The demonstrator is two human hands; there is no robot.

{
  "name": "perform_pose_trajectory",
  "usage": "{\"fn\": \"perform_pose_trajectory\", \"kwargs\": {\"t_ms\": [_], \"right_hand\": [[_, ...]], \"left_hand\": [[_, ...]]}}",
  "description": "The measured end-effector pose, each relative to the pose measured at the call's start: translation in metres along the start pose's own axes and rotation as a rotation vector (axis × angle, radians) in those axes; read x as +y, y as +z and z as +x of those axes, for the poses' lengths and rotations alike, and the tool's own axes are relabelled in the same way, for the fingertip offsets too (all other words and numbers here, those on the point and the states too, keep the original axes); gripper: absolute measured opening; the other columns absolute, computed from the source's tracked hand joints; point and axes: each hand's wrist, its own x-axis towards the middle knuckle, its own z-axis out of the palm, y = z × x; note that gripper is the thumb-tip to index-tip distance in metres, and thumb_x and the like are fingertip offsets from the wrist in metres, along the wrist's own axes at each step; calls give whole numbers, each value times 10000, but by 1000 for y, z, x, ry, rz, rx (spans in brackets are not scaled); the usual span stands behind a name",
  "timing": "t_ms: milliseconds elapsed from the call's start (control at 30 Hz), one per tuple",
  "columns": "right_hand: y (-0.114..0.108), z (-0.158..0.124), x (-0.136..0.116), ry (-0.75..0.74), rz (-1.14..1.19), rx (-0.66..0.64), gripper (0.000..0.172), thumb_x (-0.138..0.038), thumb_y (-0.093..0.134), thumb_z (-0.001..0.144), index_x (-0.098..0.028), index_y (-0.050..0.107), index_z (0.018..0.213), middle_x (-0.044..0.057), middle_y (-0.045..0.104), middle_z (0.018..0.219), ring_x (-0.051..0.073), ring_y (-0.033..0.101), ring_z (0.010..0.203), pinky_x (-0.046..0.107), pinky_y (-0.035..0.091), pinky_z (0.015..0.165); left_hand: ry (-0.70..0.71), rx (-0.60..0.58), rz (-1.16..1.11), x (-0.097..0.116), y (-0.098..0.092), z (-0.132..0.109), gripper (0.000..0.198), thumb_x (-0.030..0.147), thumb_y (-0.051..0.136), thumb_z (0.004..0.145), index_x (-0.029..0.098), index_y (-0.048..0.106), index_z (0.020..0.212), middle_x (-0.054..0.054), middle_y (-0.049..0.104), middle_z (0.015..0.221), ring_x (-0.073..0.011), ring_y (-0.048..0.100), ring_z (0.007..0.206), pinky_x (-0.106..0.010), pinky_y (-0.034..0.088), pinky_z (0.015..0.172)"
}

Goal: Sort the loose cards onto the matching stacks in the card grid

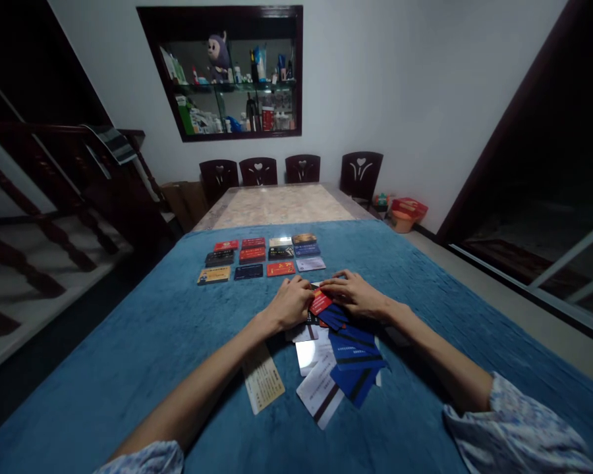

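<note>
Left hand (292, 301) pinches a glossy red rectangular card (321, 302); right hand (356, 295) touches it, grip unclear; blue cards (354, 355) fan toward the plush-covered desk (138, 355)'s near edge.

The left hand (291, 303) and right hand (356, 294) cover parts of the red card (321, 303) — whether the fingertips pinch it is hard to tell. Blue cards (354, 349) overlap a white striped card (319, 390), its print too small to read. The bottom edge crops both sleeves (528, 421) and the blue cloth (128, 342) — the left edge, the railing (42, 217).
</note>
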Motion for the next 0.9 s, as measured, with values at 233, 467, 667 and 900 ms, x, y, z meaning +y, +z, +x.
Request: {"fn": "perform_pose_trajectory", "kwargs": {"t_ms": [233,467,667,900], "right_hand": [[-6,2,2,-59,59,14,330,-322,588,901,-234,701,1199,93,683,1219,268,501,1063,466,434,938],[-13,3,0,-92,88,-3,279,-312,605,902,-231,723,1141,89,694,1200,255,542,1035,447,437,932],[-18,1,-5,-81,131,26,307,-342,645,870,-201,729,1129,114,706,1148,259,561,1042,443,456,916],[-15,3,-1,-126,190,128,250,-328,563,923,-201,756,1018,102,739,1017,227,612,949,381,476,850]], "left_hand": [[-5,0,-79,-3,-8,-4,174,276,597,890,180,731,835,-74,678,1006,-234,549,980,-387,404,877],[-7,-37,-84,0,-13,-5,160,312,686,819,156,698,784,-78,666,956,-226,574,917,-347,418,824],[41,-34,-118,-3,-14,-3,178,245,630,815,145,691,681,-51,651,764,-157,561,697,-261,383,644],[49,55,-246,-8,-12,-4,191,186,567,823,152,734,736,-36,682,705,-141,598,667,-227,424,652]]}}
